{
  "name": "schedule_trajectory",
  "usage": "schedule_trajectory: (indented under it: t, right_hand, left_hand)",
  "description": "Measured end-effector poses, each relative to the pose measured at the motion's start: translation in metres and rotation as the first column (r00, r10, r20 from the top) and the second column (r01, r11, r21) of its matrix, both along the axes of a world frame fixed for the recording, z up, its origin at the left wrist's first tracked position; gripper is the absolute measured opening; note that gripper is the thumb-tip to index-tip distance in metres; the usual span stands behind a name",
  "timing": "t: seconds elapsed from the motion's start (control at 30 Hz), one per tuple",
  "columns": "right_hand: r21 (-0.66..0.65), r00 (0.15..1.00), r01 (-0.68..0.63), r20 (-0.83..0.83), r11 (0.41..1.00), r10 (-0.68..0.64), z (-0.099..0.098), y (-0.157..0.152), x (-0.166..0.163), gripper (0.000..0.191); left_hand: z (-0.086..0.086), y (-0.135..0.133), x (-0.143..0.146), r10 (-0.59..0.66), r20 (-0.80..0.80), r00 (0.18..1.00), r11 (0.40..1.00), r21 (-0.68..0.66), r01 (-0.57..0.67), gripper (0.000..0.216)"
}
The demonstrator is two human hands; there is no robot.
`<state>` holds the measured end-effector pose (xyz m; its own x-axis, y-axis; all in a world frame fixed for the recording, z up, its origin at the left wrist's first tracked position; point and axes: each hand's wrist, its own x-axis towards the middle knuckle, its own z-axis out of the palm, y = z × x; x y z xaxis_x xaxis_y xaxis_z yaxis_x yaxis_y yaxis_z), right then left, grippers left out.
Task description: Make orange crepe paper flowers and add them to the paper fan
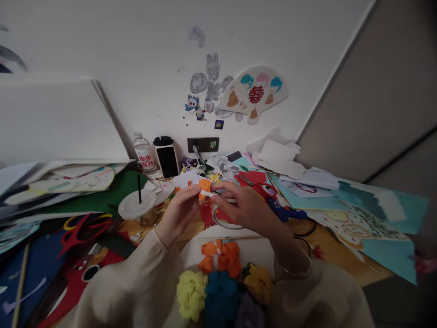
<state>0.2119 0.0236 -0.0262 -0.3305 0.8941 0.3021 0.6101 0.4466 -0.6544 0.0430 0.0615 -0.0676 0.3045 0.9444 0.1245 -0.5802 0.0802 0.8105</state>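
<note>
In front of me, my left hand (180, 207) is closed on a small orange paper piece (205, 186) with a white strip across its lower part. Close by its right side is my right hand (241, 200), fingers pinched together at the strip's end; a thin dark thing shows there, too small to name. Beneath the right hand curves a pale grey ring or loop (227, 224). Lower down, orange paper flowers (228, 258) lie on a white board (194, 250). Nearer to me are a yellow flower (191, 294), a blue flower (221, 298) and an amber flower (258, 281).
On the left stand a lidded cup with a straw (136, 204), a bottle (143, 152) and red-handled scissors (80, 234). Another pair of red scissors (268, 189) lies right of my hands. Painted blue sheets (382, 205) cover the right side. A fan-shaped board (254, 93) leans on the wall.
</note>
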Motion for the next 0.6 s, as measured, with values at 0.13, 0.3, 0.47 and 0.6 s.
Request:
schedule_trajectory:
  t: [0.13,0.3,0.47,0.6]
  right_hand:
    - [0.063,1.000,-0.016,-0.020,0.998,0.017,-0.002,0.001,-0.001,0.019]
    - [0.099,0.999,-0.040,0.007,0.994,0.040,-0.001,0.001,-0.001,0.018]
    - [0.098,1.000,-0.014,0.015,0.995,0.013,-0.002,0.001,-0.001,0.018]
    - [0.121,0.999,-0.004,0.036,0.993,0.000,-0.003,0.001,-0.001,0.018]
  left_hand:
    - [0.002,0.000,-0.002,-0.041,-0.042,0.998,0.999,0.014,0.042,0.007]
    - [-0.002,0.006,-0.014,-0.078,-0.269,0.960,0.967,0.212,0.139,0.021]
    - [-0.001,0.009,-0.021,-0.036,-0.328,0.944,0.921,0.357,0.159,0.034]
    - [0.007,0.003,-0.017,0.101,-0.421,0.901,0.923,0.378,0.073,0.027]
